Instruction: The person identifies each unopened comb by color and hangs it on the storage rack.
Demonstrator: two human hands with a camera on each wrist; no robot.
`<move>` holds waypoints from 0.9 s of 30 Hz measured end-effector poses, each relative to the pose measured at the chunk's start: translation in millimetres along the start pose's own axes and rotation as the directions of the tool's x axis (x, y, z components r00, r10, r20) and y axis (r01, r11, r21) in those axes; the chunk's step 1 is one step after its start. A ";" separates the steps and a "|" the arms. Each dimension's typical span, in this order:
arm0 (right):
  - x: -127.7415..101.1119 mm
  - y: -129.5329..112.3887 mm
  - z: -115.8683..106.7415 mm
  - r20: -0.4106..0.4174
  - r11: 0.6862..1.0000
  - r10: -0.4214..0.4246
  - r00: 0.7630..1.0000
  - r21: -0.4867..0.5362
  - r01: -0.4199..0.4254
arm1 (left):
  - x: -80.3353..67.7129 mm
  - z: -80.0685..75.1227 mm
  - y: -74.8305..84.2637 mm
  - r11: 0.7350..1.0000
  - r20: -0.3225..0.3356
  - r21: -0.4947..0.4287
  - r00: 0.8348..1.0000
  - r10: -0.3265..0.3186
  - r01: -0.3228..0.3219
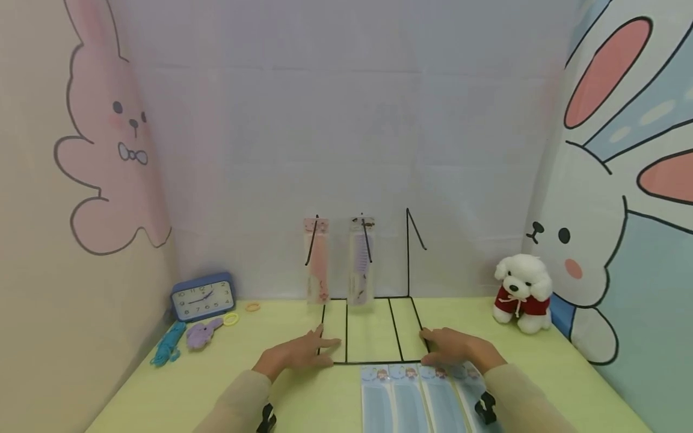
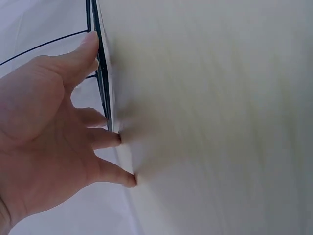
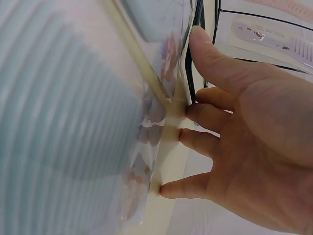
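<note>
A black wire rack (image 1: 373,329) stands on the yellow-green table (image 1: 216,373), its flat base frame facing me. From its hooks hang a pink packaged comb (image 1: 316,261) and a pale packaged comb (image 1: 361,261); the third hook (image 1: 415,228) is bare. My left hand (image 1: 303,353) lies flat with spread fingers at the base's left edge, and its fingertips (image 2: 128,180) touch the table beside the wire (image 2: 101,73). My right hand (image 1: 455,347) rests flat at the base's right front corner, beside several blue packaged combs (image 1: 417,397). In the right wrist view its fingers (image 3: 195,139) touch the table next to those packs (image 3: 73,122).
A blue alarm clock (image 1: 203,296) stands at the back left, with two hair rings (image 1: 231,319), a purple plush (image 1: 203,332) and a teal item (image 1: 168,344) near it. A white plush dog (image 1: 522,293) sits at the back right. Rabbit-printed walls enclose the table.
</note>
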State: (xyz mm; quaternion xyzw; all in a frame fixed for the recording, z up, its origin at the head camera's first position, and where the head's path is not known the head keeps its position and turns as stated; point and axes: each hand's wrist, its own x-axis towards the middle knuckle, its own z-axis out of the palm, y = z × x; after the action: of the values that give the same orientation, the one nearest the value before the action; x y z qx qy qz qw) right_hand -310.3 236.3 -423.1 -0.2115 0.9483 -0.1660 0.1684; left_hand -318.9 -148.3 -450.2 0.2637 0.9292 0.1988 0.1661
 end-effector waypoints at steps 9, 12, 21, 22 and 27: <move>-0.5 2.4 -2.1 -0.007 0.999 -0.017 1.000 0.028 0.017 | 3.9 -4.3 4.7 0.999 -0.025 0.017 0.999 -0.029 0.029; -0.4 3.0 -3.4 -0.005 0.999 -0.041 0.999 0.023 0.041 | 1.7 -7.0 7.3 0.998 -0.026 -0.007 0.997 -0.070 0.070; -39.7 4.8 -9.6 -0.038 0.990 -0.086 0.996 0.108 0.090 | -2.5 -9.1 2.7 0.995 -0.045 -0.045 0.995 -0.088 0.086; -46.8 5.3 -7.9 -0.052 0.990 -0.084 0.995 0.114 0.089 | -2.8 -8.9 2.3 0.995 -0.047 -0.055 0.995 -0.086 0.084; -77.0 4.5 -0.1 -0.091 0.987 -0.021 0.996 0.158 0.035 | -3.8 -9.0 0.0 0.993 -0.053 -0.094 0.995 -0.082 0.077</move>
State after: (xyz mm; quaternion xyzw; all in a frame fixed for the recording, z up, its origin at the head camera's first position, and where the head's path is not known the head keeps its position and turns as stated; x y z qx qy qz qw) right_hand -246.2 275.3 -405.6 -0.2030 0.9355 -0.2530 0.1402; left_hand -319.5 -153.0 -441.6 0.2130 0.9331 0.2419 0.1593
